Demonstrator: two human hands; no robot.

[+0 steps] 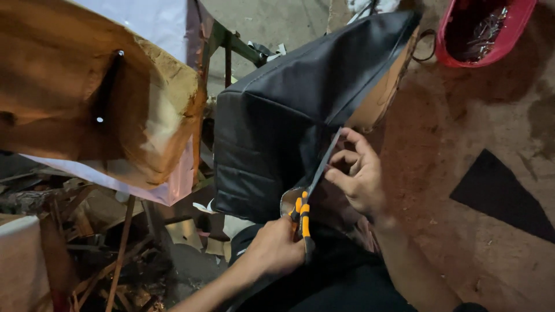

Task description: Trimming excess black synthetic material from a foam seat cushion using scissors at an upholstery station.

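Observation:
A black padded seat cushion (pixel 277 115) stands tilted in front of me, its pale underside (pixel 378 86) showing at the right edge. My left hand (pixel 274 248) grips the orange-and-black handles of a pair of scissors (pixel 302 214). The long blades run up along the cushion's loose black cover edge. My right hand (pixel 358 176) is beside the blades, with its fingers pinching the black cover material close to the blade tips.
A red basin (pixel 509 34) holding shiny metal bits sits at the top right on the reddish floor. A black triangular scrap (pixel 497 193) lies to the right. A brown foam block (pixel 87 86) looms at the upper left, above wood scraps (pixel 87 254).

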